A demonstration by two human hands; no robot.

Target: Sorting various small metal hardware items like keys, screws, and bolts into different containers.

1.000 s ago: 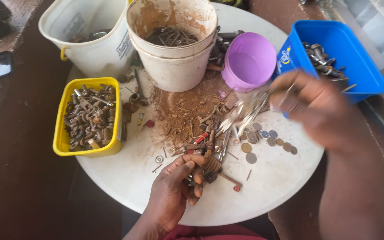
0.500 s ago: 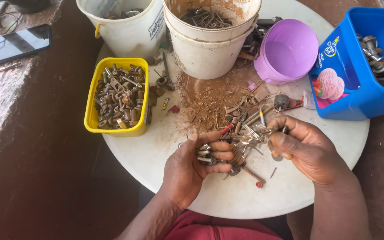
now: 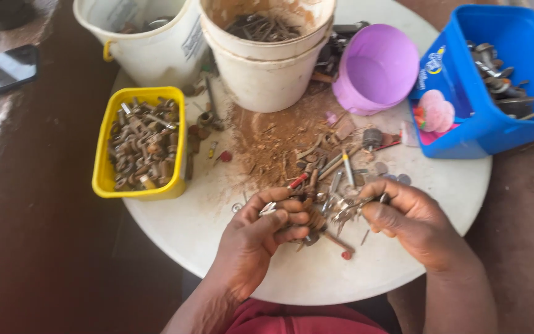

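This looks like an informal workshop or repair and scrap-sorting spot, set up low to the ground. A round white surface (image 3: 403, 266) carries a heap of rusty screws, nails and small metal parts (image 3: 329, 173) lying in reddish rust dust. A yellow tub (image 3: 103, 179) is full of corroded bolts, a blue tub (image 3: 465, 133) holds more metal pieces, and two worn white buckets (image 3: 267, 68) and a purple cup (image 3: 375, 68) stand close by. A bare, dark brown floor (image 3: 38, 247) surrounds it.

left hand (image 3: 261, 232): lower centre, fingers curled shut
right hand (image 3: 409, 219): lower right, fingertips pinched, facing left
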